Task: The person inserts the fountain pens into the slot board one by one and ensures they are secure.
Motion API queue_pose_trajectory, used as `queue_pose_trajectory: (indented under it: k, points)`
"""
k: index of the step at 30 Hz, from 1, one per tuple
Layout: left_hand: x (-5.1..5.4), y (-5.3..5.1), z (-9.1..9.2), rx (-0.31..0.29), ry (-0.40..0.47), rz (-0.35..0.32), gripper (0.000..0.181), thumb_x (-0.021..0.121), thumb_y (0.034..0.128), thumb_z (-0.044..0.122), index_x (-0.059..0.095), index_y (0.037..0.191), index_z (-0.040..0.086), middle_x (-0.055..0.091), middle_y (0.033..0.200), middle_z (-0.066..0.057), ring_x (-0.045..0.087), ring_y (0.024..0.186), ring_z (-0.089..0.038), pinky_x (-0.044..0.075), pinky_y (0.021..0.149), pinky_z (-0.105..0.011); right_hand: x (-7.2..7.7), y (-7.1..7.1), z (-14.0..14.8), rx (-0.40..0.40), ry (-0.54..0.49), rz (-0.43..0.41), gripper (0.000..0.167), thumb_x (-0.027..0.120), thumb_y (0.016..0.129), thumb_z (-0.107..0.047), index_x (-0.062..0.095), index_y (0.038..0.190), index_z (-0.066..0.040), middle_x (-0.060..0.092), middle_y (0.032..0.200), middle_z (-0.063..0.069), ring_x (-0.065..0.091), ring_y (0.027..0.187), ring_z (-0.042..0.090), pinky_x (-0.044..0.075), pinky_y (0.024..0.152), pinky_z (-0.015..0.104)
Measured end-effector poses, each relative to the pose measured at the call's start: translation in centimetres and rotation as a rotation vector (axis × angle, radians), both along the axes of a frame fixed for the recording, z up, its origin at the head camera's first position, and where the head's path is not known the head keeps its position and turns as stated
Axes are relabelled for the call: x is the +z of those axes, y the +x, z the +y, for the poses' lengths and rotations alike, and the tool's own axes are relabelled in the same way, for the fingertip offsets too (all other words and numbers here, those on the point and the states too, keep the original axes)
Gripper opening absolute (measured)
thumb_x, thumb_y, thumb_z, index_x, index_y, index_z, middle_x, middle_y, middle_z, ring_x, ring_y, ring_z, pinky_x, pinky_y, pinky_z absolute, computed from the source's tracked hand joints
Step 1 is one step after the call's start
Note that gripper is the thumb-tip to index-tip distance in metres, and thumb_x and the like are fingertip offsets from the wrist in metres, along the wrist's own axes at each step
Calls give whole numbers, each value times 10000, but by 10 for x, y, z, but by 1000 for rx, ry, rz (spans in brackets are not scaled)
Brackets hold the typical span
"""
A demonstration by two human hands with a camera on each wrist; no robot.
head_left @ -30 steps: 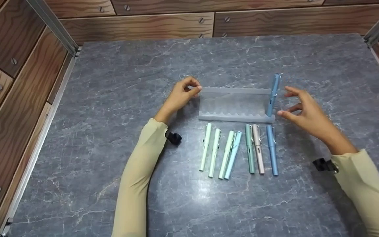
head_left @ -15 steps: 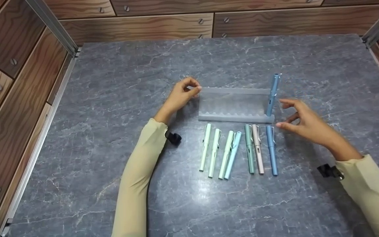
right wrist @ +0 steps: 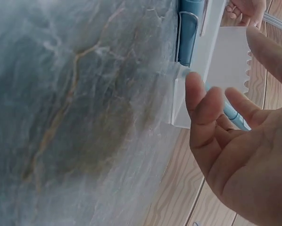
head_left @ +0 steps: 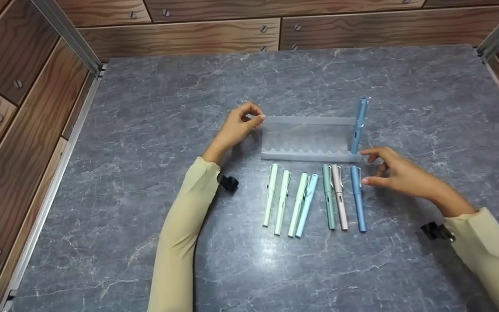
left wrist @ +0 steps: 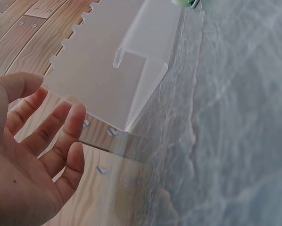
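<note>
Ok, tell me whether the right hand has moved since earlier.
Yes: against the rack, the right hand has moved down the head view, to beside the rightmost lying pen.

Before clear notched plastic rack [head_left: 310, 157], on grey marbled tabletop [head_left: 167, 99]: seven slim green, blue and pinkish-grey pens [head_left: 307, 204]. On rack's right end: one slim blue pen [head_left: 358, 128].

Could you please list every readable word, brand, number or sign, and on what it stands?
No text can be read.
The translucent pen rack and wood-patterned panels show none.
Any marking on the racked blue pen or seven loose pens would be too small to read.
</note>
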State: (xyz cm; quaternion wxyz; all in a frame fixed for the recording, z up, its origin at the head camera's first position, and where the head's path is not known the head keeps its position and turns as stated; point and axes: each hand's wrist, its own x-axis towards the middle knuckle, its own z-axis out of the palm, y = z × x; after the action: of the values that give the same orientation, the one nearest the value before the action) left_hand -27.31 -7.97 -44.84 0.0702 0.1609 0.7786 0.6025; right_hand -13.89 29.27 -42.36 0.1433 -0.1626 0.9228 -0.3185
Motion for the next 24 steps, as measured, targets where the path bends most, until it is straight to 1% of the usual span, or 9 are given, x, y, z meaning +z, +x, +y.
queue_pose_trajectory:
  k: [3,7,8,14,17,21,24]
  points:
    - [1,1,0,-4,-14,6,141,617,935,125,609,992,-4,615,960,-43,633,809,-292,553,793,-445,-2,1,0,-2,13,-17,645,739,854,-263,425,1380,-62,512,1210,200,539,820,75,498,689,216]
    - [1,1,-1,-5,-9,2,132,618,929,114,608,982,-6,619,962,-46,632,785,-234,568,796,-429,-4,2,1,11,7,-34,633,742,849,-252,434,1361,-46,513,1197,213,546,810,79,504,671,217]
    - [1,1,-1,-4,-8,0,128,617,928,111,608,981,-5,618,960,-42,629,783,-231,568,795,-431,-5,2,1,15,2,-40,632,744,846,-246,435,1357,-40,512,1192,214,547,809,80,506,669,217]
    - [0,0,-1,-9,4,-5,129,612,928,102,605,982,-15,610,955,-35,628,808,-301,569,806,-459,-10,3,0,32,2,-60,627,751,839,-215,440,1343,-8,503,1165,201,534,796,84,501,657,210]
    - [1,-1,0,-6,8,-4,126,613,926,99,606,979,-14,608,952,-36,623,784,-264,575,800,-447,-11,2,-1,37,12,-50,629,758,833,-222,450,1338,-9,507,1154,191,525,788,89,491,650,210]
    - [0,-1,0,4,4,-5,121,614,921,97,610,975,-11,606,936,-18,606,748,-198,577,789,-437,-14,1,-2,64,14,-36,616,760,833,-236,471,1319,9,508,1124,188,511,783,97,474,645,206]
    - [0,-1,0,3,6,-9,126,618,918,95,610,978,-16,602,927,-9,606,758,-217,571,798,-462,-16,1,-2,71,12,-35,603,758,835,-233,483,1310,16,504,1100,175,500,781,101,466,645,204]
